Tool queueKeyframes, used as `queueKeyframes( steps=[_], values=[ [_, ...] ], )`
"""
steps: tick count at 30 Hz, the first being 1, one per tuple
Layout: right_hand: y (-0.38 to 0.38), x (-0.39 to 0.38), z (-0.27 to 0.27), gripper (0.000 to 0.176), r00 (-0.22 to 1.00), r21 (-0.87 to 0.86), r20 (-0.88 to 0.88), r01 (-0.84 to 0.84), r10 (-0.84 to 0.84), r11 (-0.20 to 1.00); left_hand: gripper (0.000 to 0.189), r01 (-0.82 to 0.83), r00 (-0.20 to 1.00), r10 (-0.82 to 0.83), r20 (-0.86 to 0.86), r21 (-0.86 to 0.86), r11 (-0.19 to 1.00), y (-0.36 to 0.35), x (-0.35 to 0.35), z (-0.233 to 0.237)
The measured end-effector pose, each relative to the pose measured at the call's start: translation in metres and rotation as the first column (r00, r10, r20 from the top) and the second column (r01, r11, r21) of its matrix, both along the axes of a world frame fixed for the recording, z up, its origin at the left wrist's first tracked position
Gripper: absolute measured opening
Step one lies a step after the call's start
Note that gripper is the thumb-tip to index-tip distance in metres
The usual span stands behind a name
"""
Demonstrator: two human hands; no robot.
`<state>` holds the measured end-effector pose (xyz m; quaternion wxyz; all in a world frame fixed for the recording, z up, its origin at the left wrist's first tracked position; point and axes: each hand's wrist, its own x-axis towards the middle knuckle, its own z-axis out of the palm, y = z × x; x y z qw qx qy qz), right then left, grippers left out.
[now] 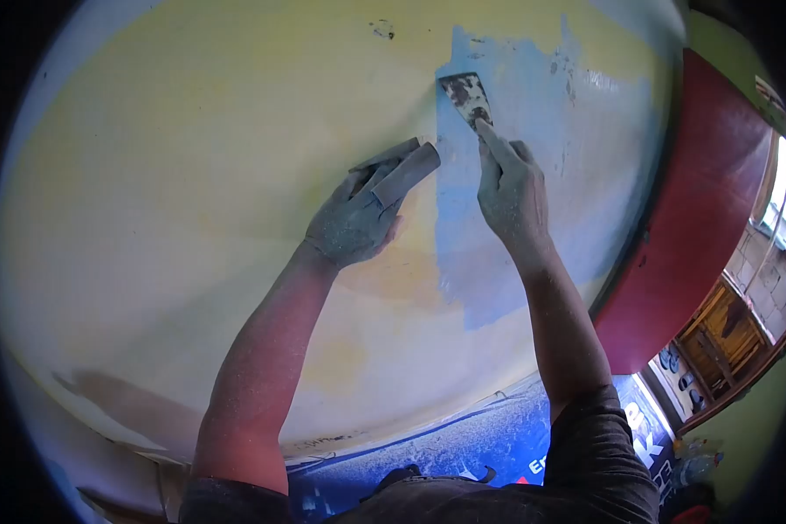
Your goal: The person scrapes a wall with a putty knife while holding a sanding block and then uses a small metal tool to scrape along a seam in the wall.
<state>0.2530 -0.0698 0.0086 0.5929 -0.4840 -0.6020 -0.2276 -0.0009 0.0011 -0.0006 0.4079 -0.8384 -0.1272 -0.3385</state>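
Metal, stained with dark and pale spots, is seen on the blade of the scraper (468,96), which is placed before the upper left part of a blue patch (489,262) on the pale yellow wall (192,157). The handle is grasped by the right hand (515,194), with one finger stretched along it toward the blade. From this grip the blade lies upward and slightly to the left, so the long axis of the tool nearly continues the line of the forearm. The wide edge is turned to the upper left, where the blue meets the yellow; whether the wall is really touched by it cannot be told.

By the left hand (349,223) a grey bent sheet (408,177) is grasped (sandpaper, it may be judged), with its curved side toward the scraper. This hand is held lower and to the left; the right hand is clearly the nearer one to the blade. Both hands are covered with pale dust.

Farther right, a red panel (686,210) is seen, and below the wall a blue banner (476,428) with white letters. Near the lower right edge a clear plastic bottle (697,469) is noticed; its content cannot be distinguished.
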Motion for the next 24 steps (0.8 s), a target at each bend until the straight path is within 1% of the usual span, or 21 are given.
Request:
queueKeyframes(
  steps=[2, 3, 7, 10, 12, 14, 16, 17, 19, 21, 24],
  values=[
    [-0.004, -0.002, 0.005, 0.037, 0.999, -0.034, -0.009, 0.046, -0.047, 0.998, 0.071, 0.031, 1.0, -0.031, 0.006, -0.064, 0.997, 0.004, 0.001, -0.004],
    [-0.008, -0.005, 0.01, 0.036, 0.998, -0.049, -0.015, 0.067, -0.068, 0.997, 0.071, 0.023, 1.0, -0.023, 0.001, -0.066, 0.998, 0.004, 0.001, -0.003],
    [-0.011, -0.012, 0.007, 0.035, 0.994, -0.064, -0.022, 0.104, -0.105, 0.993, 0.073, -0.051, 0.998, 0.051, -0.027, -0.015, 0.999, 0.001, 0.001, 0.004],
    [-0.005, -0.01, 0.018, 0.035, 0.993, -0.057, -0.024, 0.117, -0.118, 0.992, 0.072, 0.012, 0.999, -0.014, -0.031, -0.069, 0.998, 0.004, 0.002, 0.001],
    [-0.012, -0.01, 0.015, 0.035, 0.993, -0.086, -0.028, 0.11, -0.113, 0.99, 0.071, 0.068, 0.997, -0.071, -0.038, -0.067, 0.995, 0.003, 0.001, 0.006],
    [-0.014, -0.012, 0.015, 0.035, 0.994, -0.09, -0.028, 0.101, -0.104, 0.991, 0.073, 0.074, 0.997, -0.074, 0.002, -0.051, 0.996, 0.003, -0.001, 0.002],
    [-0.012, -0.012, 0.012, 0.035, 0.995, -0.091, -0.027, 0.089, -0.092, 0.992, 0.075, 0.007, 1.0, -0.006, 0.011, -0.076, 0.997, 0.008, -0.002, -0.006],
    [-0.008, -0.012, 0.016, 0.035, 0.995, -0.078, -0.026, 0.095, -0.098, 0.992, 0.076, -0.058, 0.998, 0.057, -0.015, -0.106, 0.993, 0.011, -0.003, -0.009],
    [0.002, -0.012, 0.03, 0.036, 0.993, -0.051, -0.032, 0.114, -0.116, 0.992, 0.078, -0.06, 0.998, 0.057, -0.024, -0.158, 0.986, 0.004, 0.0, -0.006],
    [-0.003, -0.013, 0.027, 0.036, 0.992, -0.055, -0.01, 0.126, -0.126, 0.991, 0.078, 0.066, 0.998, -0.06, 0.036, -0.186, 0.98, -0.005, 0.005, 0.005],
    [-0.007, -0.017, 0.022, 0.037, 0.991, -0.075, 0.001, 0.132, -0.132, 0.988, 0.08, 0.238, 0.97, -0.211, 0.123, -0.273, 0.932, 0.001, 0.003, 0.004]
  ],
)
